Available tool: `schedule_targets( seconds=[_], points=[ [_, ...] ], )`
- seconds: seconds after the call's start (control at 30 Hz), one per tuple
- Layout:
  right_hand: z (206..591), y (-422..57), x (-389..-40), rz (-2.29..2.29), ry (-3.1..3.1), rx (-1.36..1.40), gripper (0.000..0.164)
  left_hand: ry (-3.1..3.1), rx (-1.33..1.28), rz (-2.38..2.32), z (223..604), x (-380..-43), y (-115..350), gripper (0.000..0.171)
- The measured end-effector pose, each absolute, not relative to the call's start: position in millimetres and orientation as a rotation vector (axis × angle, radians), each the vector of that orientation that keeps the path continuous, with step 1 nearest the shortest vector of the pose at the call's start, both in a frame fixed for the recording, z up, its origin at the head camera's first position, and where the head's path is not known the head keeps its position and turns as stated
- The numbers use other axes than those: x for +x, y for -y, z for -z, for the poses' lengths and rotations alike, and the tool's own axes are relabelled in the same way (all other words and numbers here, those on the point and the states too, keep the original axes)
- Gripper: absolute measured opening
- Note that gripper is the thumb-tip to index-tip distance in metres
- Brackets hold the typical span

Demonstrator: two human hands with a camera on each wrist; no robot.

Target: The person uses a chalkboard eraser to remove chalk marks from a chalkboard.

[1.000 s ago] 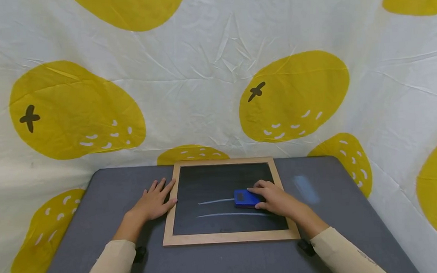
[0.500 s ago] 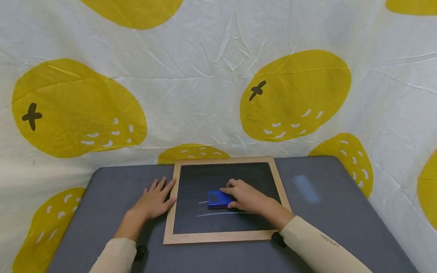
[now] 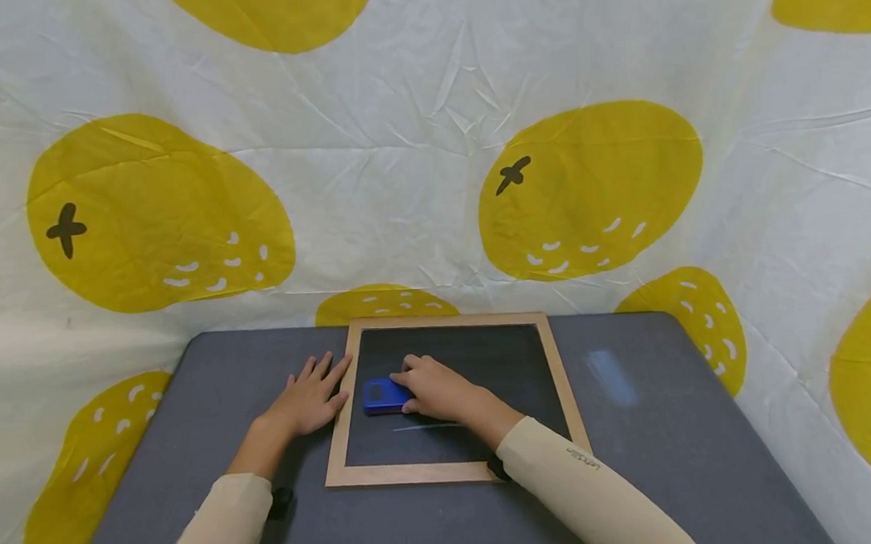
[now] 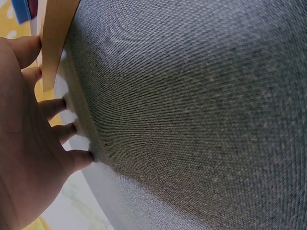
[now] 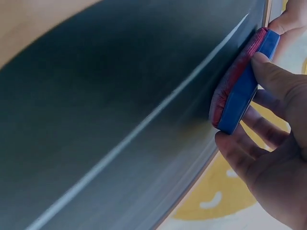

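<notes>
A chalkboard [image 3: 479, 377] in a light wooden frame lies on the grey table. My right hand [image 3: 437, 388] grips a blue chalkboard eraser [image 3: 383, 396] at the board's left side. In the right wrist view the eraser [image 5: 244, 84] shows a red felt underside, with thumb and fingers along its blue back. One pale chalk line [image 5: 144, 122] runs across the black surface there; in the head view the right forearm hides part of the board. My left hand [image 3: 309, 402] lies with fingers spread beside the frame's left edge, thumb and index fingertip touching the wood [image 4: 55, 38].
The grey table [image 3: 436, 526] extends around the board on all sides. A pale blue chalky smudge [image 3: 612, 378] marks its surface to the right. Behind hangs a white cloth [image 3: 386, 200] printed with big yellow fruit.
My right hand has swept the eraser leftward across the board, and the upper chalk line has disappeared from view. The lower line still shows. My left hand has stayed put.
</notes>
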State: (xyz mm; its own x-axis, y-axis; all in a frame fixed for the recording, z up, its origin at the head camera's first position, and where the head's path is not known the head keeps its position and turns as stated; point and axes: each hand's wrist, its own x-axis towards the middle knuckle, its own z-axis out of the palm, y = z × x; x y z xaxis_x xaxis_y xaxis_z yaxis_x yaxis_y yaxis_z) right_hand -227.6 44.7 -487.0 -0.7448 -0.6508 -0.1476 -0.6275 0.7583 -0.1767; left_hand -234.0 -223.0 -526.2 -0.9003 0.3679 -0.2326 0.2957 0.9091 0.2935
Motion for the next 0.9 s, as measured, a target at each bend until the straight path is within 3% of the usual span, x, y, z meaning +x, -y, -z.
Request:
schedule_targets(
  seconds=[0.33, 0.9],
  points=[
    [490, -18, -232, 0.107, -2.757, -0.937, 0.058, -2.784, 0.489, -0.370, 529, -234, 223, 0.065],
    [486, -24, -228, 0.148, -2.689, -0.965, 0.060, -2.791, 0.489, -0.374, 529, -235, 222, 0.065]
  ],
)
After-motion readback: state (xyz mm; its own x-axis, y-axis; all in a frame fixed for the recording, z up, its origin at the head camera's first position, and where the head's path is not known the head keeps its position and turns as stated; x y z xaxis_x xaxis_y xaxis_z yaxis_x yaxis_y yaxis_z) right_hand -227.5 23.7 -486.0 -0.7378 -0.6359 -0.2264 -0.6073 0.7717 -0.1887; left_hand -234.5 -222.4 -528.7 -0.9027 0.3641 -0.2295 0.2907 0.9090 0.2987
